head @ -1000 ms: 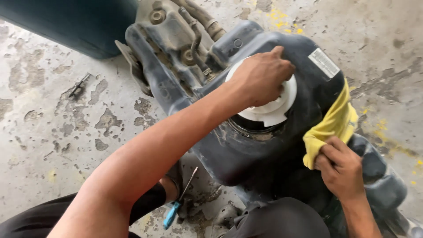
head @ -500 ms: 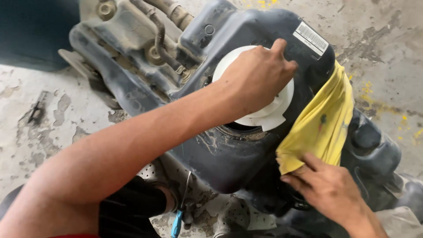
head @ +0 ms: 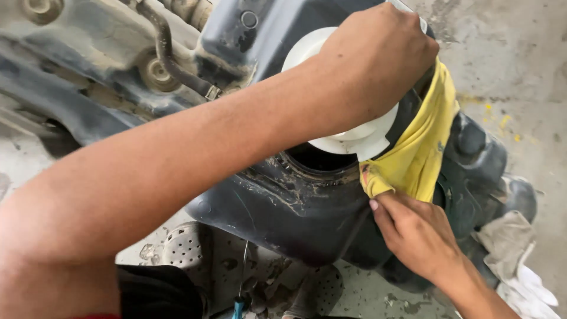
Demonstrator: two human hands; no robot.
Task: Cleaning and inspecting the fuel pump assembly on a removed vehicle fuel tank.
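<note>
Squarely on the concrete floor (head: 520,71) lies a big black plastic fuel tank (head: 283,218), its length running from ten o'clock to four o'clock, with a round white plastic cap unit (head: 354,139) seated over its top opening. The left hand (head: 372,56) covers that cap from above, fingers curled down around it, while the right hand (head: 416,233), at five o'clock from the cap, pinches the lower corner of a yellow cloth (head: 422,147) draped just beside the cap.

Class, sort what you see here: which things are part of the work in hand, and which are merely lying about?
In use:
left hand on the white round unit
right hand pinching the yellow cloth
dark plastic tank

Lying about:
blue-handled screwdriver
pale rags
concrete floor
</note>
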